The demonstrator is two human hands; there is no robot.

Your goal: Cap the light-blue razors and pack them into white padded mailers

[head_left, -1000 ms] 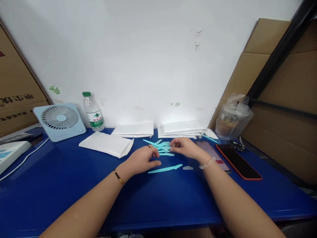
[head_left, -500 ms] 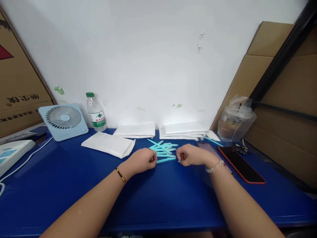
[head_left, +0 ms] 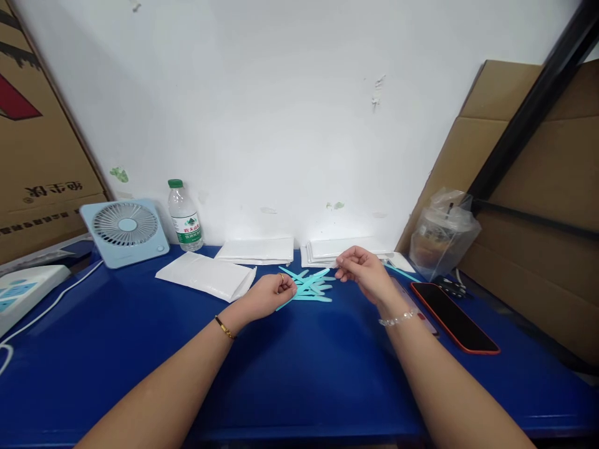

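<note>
On the blue table (head_left: 299, 368) lies a small pile of teal plastic knife-shaped pieces (head_left: 312, 288). My left hand (head_left: 269, 293) rests just left of the pile with its fingers closed on one long teal piece (head_left: 299, 290), which slants up to the right over the pile. My right hand (head_left: 367, 271) is lifted at the pile's right, above it, thumb and fingers pinched together near that piece's far tip. What the pinch holds is too small to make out.
White padded envelopes (head_left: 206, 275) lie at the left, with two stacks (head_left: 349, 246) against the wall. A water bottle (head_left: 185, 215) and blue fan (head_left: 124, 231) stand back left. Right: a red-cased phone (head_left: 453, 315) and a bagged cup (head_left: 442, 234). Cardboard flanks both sides.
The single teal piece and a small clear bit near the table's middle were picked up. My left hand drew in towards the pile; my right hand rose and moved back towards the wall.
</note>
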